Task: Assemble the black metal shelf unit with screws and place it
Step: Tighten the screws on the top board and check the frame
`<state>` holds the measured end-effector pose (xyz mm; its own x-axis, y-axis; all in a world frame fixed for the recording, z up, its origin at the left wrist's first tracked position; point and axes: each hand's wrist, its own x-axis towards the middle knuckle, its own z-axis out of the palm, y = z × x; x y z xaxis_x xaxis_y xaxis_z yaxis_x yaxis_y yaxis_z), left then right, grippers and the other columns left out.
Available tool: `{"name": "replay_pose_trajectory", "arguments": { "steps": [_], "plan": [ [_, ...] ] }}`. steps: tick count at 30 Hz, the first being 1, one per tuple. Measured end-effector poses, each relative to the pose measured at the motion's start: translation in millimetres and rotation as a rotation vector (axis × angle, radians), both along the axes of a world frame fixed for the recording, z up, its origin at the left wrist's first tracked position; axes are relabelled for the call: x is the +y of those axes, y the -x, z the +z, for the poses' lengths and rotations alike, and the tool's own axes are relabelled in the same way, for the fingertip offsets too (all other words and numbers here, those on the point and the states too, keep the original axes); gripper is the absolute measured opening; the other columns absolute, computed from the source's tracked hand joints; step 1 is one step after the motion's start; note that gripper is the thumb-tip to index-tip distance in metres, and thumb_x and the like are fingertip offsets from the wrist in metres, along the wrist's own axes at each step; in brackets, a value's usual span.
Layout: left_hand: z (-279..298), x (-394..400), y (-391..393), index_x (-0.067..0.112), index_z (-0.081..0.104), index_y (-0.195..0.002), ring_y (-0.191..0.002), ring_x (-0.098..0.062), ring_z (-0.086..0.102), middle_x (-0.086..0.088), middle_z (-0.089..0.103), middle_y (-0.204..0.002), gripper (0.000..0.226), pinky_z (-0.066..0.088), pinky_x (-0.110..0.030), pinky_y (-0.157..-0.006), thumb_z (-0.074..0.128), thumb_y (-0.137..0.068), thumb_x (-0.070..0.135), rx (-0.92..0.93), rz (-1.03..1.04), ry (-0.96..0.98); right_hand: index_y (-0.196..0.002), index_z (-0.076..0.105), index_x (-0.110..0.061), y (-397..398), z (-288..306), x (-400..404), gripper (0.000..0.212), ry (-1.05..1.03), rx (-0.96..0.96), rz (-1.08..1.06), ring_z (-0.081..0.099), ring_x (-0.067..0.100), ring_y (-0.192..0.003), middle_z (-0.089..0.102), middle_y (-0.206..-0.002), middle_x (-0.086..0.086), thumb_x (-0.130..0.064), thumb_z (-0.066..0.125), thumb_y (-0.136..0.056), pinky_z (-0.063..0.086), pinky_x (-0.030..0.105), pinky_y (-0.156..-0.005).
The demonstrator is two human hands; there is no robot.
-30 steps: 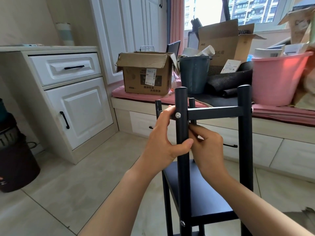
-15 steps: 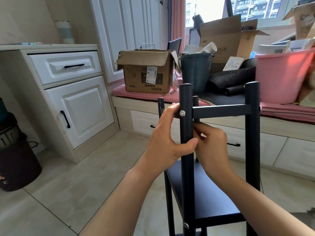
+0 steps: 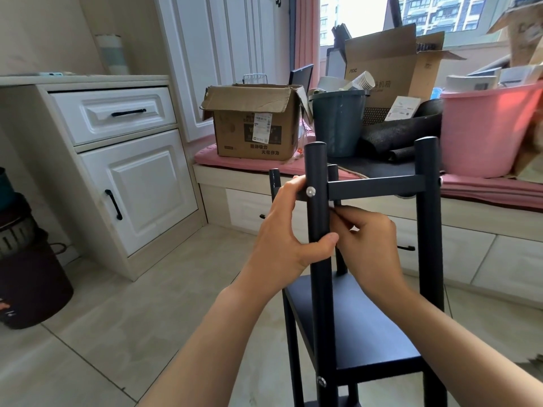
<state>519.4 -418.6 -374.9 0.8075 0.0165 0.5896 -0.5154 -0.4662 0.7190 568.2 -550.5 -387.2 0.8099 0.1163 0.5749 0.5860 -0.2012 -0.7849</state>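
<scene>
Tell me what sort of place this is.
Probably a room in a flat, used partly for storage: white cabinets, a cushioned window seat piled with a cardboard box and pink tub, apartment blocks outside.

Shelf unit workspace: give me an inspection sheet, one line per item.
Surface: beige tiled floor; the unit stands upright on it.
Job's things: black metal shelf unit, posts up, top crossbar fitted, silver screw in the near post, another screw lower down.
Clutter: cardboard box, teal bucket and pink tub on the window bench.
Grips: left hand grips the near post; right hand is behind the post, fingers curled, what it pinches is hidden.
Cables: nothing seen.
Surroundings: white cabinet left, dark bin at far left, window behind.
</scene>
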Motion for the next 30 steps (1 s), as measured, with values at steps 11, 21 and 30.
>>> {"name": "replay_pose_trajectory", "arguments": {
  "steps": [11,21,30],
  "plan": [
    [-0.3,3.6,-1.7,0.032,0.043,-0.136,-0.126,-0.015,0.053,0.006,0.057,-0.128,0.068,0.034,-0.010,-0.102,0.073,-0.076,0.017,-0.016,-0.003,0.027,-0.091,0.076,-0.010,13.0,7.1,-10.5,0.018,0.047,-0.027,0.021,0.058,0.018,-0.064,0.068,-0.070,0.001,-0.012,0.059,-0.096,0.047,0.032,-0.063],
    [1.9,2.7,1.2,0.044,0.041,-0.129,-0.125,-0.010,0.052,0.009,0.057,-0.128,0.067,0.033,-0.005,-0.099,0.074,-0.076,0.021,-0.016,0.000,0.017,-0.075,0.073,-0.021,21.1,22.1,-35.6,0.023,0.330,-0.106,0.017,0.050,0.016,-0.053,0.059,-0.054,-0.002,-0.007,0.065,-0.092,0.038,0.022,-0.050],
    [1.3,3.2,3.0,0.043,0.039,-0.131,-0.127,-0.006,0.050,0.014,0.054,-0.130,0.069,0.032,-0.007,-0.100,0.074,-0.075,0.023,0.007,-0.007,0.011,-0.080,0.076,-0.010,20.7,33.4,-38.7,0.015,0.461,-0.211,-0.066,0.051,0.009,-0.055,0.055,-0.053,-0.009,-0.012,0.066,-0.092,0.036,0.012,-0.057]
  ]
}}
